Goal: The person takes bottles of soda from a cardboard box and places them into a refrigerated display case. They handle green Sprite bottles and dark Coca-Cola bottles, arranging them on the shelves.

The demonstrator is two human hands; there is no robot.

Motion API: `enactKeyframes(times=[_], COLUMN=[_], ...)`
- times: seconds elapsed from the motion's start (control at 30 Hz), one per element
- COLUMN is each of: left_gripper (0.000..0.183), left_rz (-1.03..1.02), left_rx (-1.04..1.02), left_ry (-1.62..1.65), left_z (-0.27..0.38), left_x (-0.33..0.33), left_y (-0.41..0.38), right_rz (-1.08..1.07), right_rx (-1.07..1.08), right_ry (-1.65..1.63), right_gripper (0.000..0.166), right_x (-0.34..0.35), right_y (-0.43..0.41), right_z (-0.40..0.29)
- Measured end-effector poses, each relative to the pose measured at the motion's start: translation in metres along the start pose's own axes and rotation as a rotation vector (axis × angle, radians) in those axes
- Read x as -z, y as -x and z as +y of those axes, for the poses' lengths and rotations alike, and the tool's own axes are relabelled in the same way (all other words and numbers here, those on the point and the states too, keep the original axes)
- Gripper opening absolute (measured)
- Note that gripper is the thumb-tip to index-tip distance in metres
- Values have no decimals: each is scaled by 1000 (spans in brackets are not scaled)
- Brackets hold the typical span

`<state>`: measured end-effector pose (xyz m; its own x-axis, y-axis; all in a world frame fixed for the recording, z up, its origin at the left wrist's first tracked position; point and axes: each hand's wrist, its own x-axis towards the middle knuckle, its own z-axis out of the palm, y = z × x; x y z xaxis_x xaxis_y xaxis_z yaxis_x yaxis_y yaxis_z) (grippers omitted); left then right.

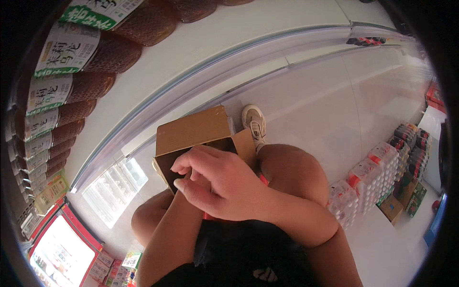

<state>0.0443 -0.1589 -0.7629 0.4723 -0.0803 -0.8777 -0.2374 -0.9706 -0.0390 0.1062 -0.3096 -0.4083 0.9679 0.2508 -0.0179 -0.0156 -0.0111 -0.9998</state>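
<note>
My right hand (pixel 224 184) lies across my left hand (pixel 197 180) and wrist, its fingers bent and its thumb towards the left. Whether it grips the wrist cannot be told. Most of my left hand is hidden under it, at the mouth of an open cardboard box (pixel 193 131). This brown box stands on the floor between my knees, one flap (pixel 245 147) folded out to the right. Its inside is dark, and the contents are not clear.
A white shelf (pixel 186 46) with a clear edge strip and rows of bottled tea (pixel 114 53) is at the upper left. Shrink-wrapped bottle packs (pixel 371 172) and small cartons (pixel 391 208) stand at right. A red-framed glass-door cooler (pixel 66 247) is at lower left. My shoe (pixel 254 120) is beside the box.
</note>
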Motion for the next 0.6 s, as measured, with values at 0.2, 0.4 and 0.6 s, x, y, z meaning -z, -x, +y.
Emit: enactKeyframes(times=[0.2, 0.4, 0.6], left_gripper=[56, 57, 56], left_rz=[-69, -71, 233], left_rx=[-49, -225, -519], left_ry=[-24, 42, 322], left_z=[-10, -27, -56], left_x=[-4, 0, 56], left_y=[5, 30, 144], right_rz=[-6, 69, 222], right_rx=[14, -43, 69], right_ry=[77, 145, 460], right_gripper=[20, 21, 21], right_x=[0, 8, -16], right_y=[2, 0, -2], right_z=[0, -3, 14])
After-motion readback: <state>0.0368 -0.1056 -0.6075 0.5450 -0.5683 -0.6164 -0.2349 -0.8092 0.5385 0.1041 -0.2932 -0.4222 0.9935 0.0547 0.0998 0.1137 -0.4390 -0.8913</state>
